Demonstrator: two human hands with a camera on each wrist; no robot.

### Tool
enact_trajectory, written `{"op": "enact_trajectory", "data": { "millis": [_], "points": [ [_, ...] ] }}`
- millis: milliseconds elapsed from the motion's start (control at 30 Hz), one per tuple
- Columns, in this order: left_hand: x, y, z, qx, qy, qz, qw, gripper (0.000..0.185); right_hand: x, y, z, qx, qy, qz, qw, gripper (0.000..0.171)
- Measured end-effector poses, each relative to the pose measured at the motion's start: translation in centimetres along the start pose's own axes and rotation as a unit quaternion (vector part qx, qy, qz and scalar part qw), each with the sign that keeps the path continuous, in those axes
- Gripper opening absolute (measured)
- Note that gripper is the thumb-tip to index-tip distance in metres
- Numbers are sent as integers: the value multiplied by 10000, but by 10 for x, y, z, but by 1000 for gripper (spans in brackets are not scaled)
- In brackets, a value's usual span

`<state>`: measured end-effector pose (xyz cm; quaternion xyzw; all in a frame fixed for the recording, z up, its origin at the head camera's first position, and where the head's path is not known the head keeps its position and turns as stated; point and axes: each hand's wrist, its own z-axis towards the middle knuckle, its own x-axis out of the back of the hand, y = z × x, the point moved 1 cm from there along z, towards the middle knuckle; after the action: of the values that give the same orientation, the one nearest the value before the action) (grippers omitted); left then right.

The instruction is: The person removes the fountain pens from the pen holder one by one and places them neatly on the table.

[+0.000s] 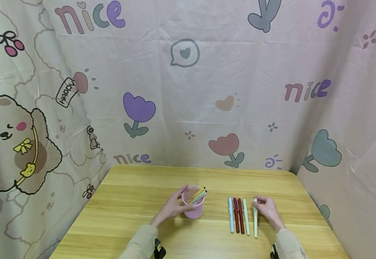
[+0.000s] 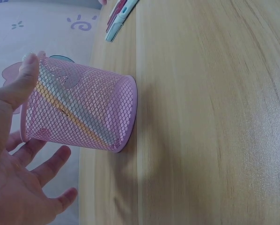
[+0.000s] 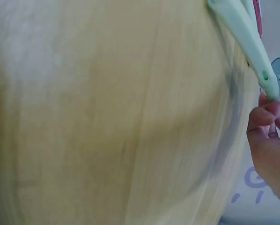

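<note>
A pink mesh pen cup (image 1: 193, 209) stands on the wooden table (image 1: 133, 201) with a yellow pen (image 1: 195, 196) and a pale one leaning inside. My left hand (image 1: 175, 207) is cupped beside the cup; in the left wrist view its thumb (image 2: 28, 70) touches the rim of the cup (image 2: 91, 112) and the fingers (image 2: 48, 166) lie spread and straight. My right hand (image 1: 264, 208) pinches the far end of a pale green pen (image 1: 255, 220), the rightmost of a row lying on the table. The right wrist view shows the fingertips (image 3: 266, 110) on that pen (image 3: 245, 37).
Left of the held pen lie a light blue pen (image 1: 231, 216), two dark red pens (image 1: 238, 216) and another pale green pen (image 1: 246, 219), parallel and close together. A printed cloth backdrop (image 1: 188, 90) encloses the table at the back and both sides.
</note>
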<state>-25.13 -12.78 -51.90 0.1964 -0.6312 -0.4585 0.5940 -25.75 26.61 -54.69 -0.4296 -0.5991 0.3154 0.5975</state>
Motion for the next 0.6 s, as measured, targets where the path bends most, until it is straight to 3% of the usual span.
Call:
{"op": "enact_trajectory", "data": {
  "millis": [267,600],
  "points": [
    [0,0,0,50,-1,-5,10000,95,-2,6,2,18,-264,224,9994,52],
    [0,2,-1,96,-31,-32,9999,95,-5,10,1,117,-300,321,9990,49]
  ]
}}
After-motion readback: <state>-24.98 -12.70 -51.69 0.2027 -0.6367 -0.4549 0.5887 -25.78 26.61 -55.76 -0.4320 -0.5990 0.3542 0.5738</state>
